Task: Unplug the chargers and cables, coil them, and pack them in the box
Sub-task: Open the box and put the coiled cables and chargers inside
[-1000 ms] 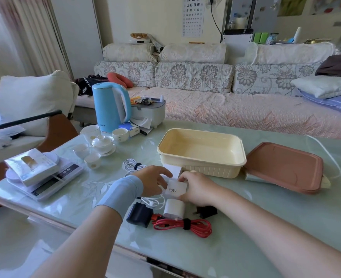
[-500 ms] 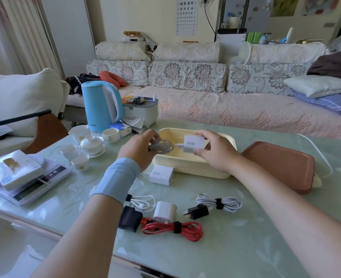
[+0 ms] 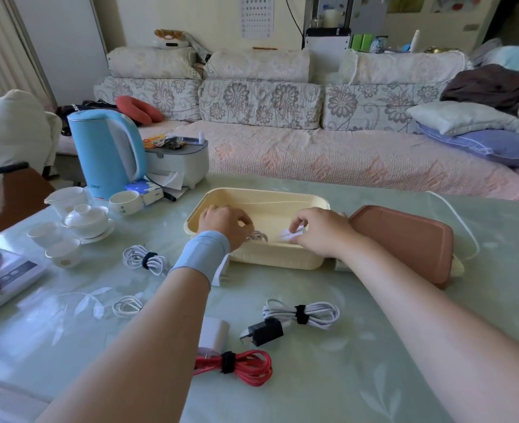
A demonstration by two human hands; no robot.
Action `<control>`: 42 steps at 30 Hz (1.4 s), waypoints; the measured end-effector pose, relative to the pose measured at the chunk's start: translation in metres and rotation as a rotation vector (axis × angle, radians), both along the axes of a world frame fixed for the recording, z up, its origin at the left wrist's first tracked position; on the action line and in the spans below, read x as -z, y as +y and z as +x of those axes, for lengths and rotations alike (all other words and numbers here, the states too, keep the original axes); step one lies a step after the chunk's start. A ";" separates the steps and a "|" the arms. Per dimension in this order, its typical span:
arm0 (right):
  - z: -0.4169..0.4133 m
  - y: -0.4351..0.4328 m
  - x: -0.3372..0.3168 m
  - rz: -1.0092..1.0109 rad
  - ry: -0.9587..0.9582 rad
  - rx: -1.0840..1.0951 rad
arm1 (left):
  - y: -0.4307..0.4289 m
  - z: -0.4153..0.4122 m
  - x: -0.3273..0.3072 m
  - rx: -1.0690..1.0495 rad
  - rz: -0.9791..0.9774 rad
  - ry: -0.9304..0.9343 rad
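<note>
Both hands are inside the cream box (image 3: pixel 285 260). My left hand (image 3: pixel 224 225) pinches a coiled cable (image 3: pixel 256 237); my right hand (image 3: pixel 321 228) holds the white 90W charger (image 3: pixel 289 235) joined to it, low in the box. On the table in front lie a red coiled cable (image 3: pixel 243 366), a white charger (image 3: pixel 214 334), a black plug (image 3: pixel 264 332) with a strapped white coil (image 3: pixel 305 312), another strapped white coil (image 3: pixel 145 260), a thin loose white cable (image 3: pixel 127 305), and a white charger (image 3: pixel 221 274) partly hidden behind my left wrist.
The brown lid (image 3: pixel 404 245) lies right of the box, with a white cord (image 3: pixel 463 224) behind it. A blue kettle (image 3: pixel 105 154), a white tea set (image 3: pixel 81 222) and a scale (image 3: pixel 5 277) stand at the left. A sofa runs behind the table.
I picked up the 90W charger and its coiled cable from the table, carried them above the box, and now both hands have lowered them into it.
</note>
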State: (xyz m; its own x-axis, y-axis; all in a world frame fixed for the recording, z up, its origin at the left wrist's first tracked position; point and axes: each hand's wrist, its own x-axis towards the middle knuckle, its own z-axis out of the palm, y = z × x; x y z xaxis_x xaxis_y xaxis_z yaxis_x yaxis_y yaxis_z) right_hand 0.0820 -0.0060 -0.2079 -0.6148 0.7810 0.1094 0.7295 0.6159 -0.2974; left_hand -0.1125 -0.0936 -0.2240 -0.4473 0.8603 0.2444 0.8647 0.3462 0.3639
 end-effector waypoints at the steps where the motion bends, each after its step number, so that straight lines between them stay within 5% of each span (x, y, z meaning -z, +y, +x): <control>1: 0.000 0.002 0.000 -0.015 -0.014 0.005 | 0.000 0.004 -0.001 -0.006 -0.093 0.051; 8: -0.004 0.000 -0.002 -0.114 -0.143 -0.028 | -0.015 0.017 -0.007 0.055 -0.195 -0.015; 12: -0.013 -0.016 -0.002 0.033 -0.024 -0.033 | -0.035 0.009 -0.004 0.121 0.061 0.054; 17: -0.042 -0.059 -0.005 0.211 0.307 -0.321 | -0.078 -0.020 0.002 0.059 0.368 0.131; 25: -0.071 -0.125 0.029 -0.076 -0.177 -0.400 | -0.137 -0.056 0.026 -0.114 -0.304 0.125; 31: -0.072 -0.124 0.026 -0.115 -0.067 -0.371 | -0.136 -0.059 0.018 0.031 -0.255 0.214; 37: -0.056 -0.118 0.016 -0.219 -0.133 -0.309 | -0.126 -0.041 0.010 0.134 -0.252 -0.167; 42: -0.051 -0.116 0.003 -0.213 -0.106 -0.347 | -0.131 -0.050 0.002 0.134 -0.484 0.048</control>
State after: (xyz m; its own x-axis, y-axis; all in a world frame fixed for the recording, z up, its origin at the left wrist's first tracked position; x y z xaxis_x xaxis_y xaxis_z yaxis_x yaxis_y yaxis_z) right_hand 0.0309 -0.1225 -0.2110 -0.8446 0.5240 -0.1099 0.5229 0.7634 -0.3791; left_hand -0.1621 -0.2244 -0.2265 -0.3231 0.9293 -0.1790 0.9250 0.3501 0.1480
